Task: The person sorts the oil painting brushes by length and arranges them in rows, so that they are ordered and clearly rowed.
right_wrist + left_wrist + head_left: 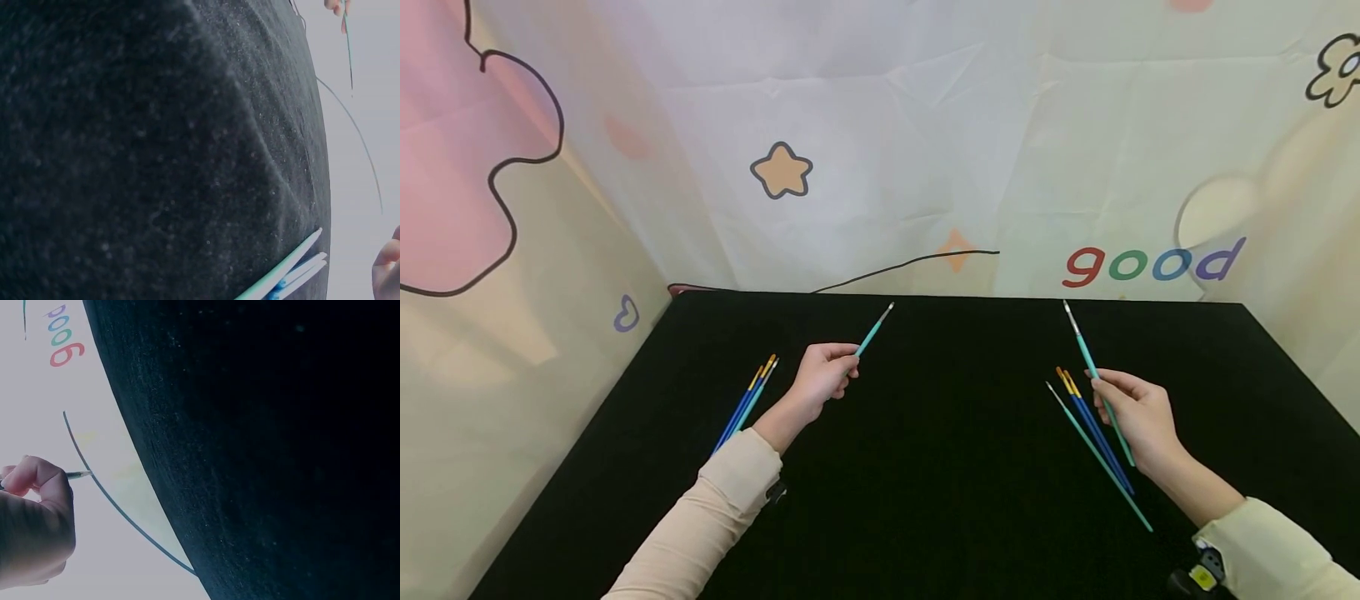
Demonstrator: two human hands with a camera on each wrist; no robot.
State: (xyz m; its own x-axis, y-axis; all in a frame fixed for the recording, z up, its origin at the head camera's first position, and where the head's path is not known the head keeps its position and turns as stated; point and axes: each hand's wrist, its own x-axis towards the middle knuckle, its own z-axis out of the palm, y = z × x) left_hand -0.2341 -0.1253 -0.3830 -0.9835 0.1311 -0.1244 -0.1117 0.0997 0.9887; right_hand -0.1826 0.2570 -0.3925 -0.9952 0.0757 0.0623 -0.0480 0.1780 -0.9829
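Observation:
My left hand (pixel 827 379) pinches a turquoise paintbrush (pixel 871 336) between thumb and fingers, its bristle tip slanting up and away to the right. In the left wrist view that hand (pixel 40 519) shows at the left edge, with the brush's tip (pixel 78 475) sticking out past the fingers. My right hand (pixel 1135 414) holds another turquoise paintbrush (pixel 1086 354), bristles up and tilted left. Right beside this hand lie two blue paintbrushes (pixel 1101 442) and a turquoise one (pixel 1105 467). Only a bit of the right hand (pixel 387 269) appears in the right wrist view.
Blue and turquoise paintbrushes (pixel 748 404) lie on the black tabletop (pixel 925 467) at left, partly hidden behind the left forearm. A pale printed curtain (pixel 880 167) with a star and the word "good" hangs behind the table's far edge and down both sides.

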